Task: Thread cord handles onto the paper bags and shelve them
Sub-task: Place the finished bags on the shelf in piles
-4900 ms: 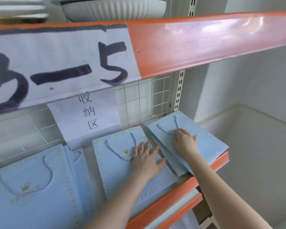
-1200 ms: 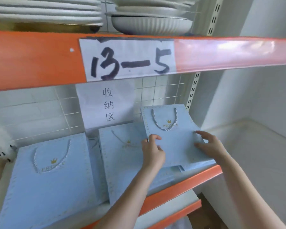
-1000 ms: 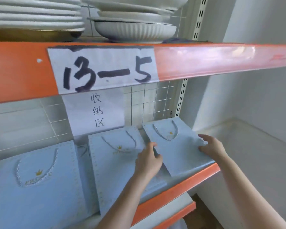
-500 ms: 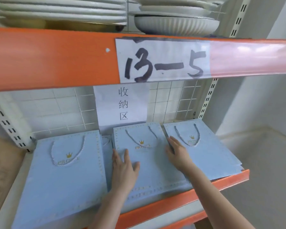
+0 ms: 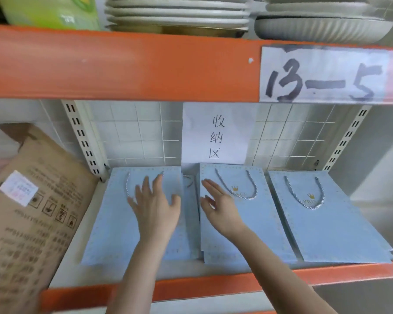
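Resting flat on the left bag (image 5: 114,223): left hand (image 5: 156,207), fingers spread, gripping nothing. Also open, right hand (image 5: 220,207) at left edge of middle bag (image 5: 259,223).

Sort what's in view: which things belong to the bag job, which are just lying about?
Job: left paper bag, middle paper bag, right paper bag, cord handles, left hand, right hand, lower shelf.
Lying about: cardboard box, stacked plates, ribbed bowl, 13-5 label, paper sign.
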The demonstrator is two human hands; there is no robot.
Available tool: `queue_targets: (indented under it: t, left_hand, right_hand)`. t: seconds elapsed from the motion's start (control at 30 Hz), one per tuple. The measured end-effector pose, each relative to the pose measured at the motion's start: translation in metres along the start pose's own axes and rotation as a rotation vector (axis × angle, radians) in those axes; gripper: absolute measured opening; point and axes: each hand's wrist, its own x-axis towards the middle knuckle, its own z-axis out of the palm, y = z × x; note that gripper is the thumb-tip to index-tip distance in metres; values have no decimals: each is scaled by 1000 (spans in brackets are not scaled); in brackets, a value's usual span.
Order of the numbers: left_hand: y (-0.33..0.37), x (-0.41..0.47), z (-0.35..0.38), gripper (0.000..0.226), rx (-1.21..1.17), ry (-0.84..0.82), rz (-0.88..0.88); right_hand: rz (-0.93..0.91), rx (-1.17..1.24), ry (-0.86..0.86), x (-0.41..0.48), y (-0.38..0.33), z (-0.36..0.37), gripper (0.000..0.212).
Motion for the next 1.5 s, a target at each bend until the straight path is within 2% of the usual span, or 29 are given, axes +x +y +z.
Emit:
queue_targets:
  t: [0.07,0.1,0.2,0.3,0.4,0.5,0.57,0.73,0.93,1.07,1.17,1.3,1.4,1.5]
  left_hand:
    - [-32,9,-15,66,112,-8,-243]
    - [-46,10,-21,69,138,-41,-343]
    - [-74,8,-25,69,173,-139,-522]
    - [-82,5,-23,64,158,-142,-506]
    - [-79,6,-25,60,45,-113,-483]
    - [-79,6,-25,60,48,-117,-471]
    - [-82,8,-27,61,106,-118,-498]
    - [-87,15,-33,62,69,-96,-620]
    - [-88,10,-31,63,137,-126,-644]
    - [-92,12,-31,65,123,-134,-640]
    - [-92,13,-31,64,141,-138,-631]
    - [-89,10,-30,65,177,-130,-603]
    - [-82,10,-29,69,106,-51,-570]
    - [-67,7,-20,68,-29,118,-359]
  right_hand:
    - [126,82,-169,2,-14,24,50]
    - [188,48,-235,4,-16,36,55]
    - [338,-84,-331,8,-13,62,65]
    - [481,-108,-343,13,-18,73,70]
    - [516,-85,-248,17,-21,79,71]
    - [516,94,-141,12,-23,78,56]
    - [487,132,-163,7,-26,77,52]
    - [400,53,-277,6,-29,87,74]
    - [400,25,-331,-3,-38,102,84]
    - [401,-116,-296,-11,-39,112,85]
    - [415,-65,-278,-17,-40,113,83]
    - [362,-87,-279,-22,-33,110,80]
    - [300,-78,-231,-23,-31,105,75]
    - [202,-91,-67,-19,-26,83,68]
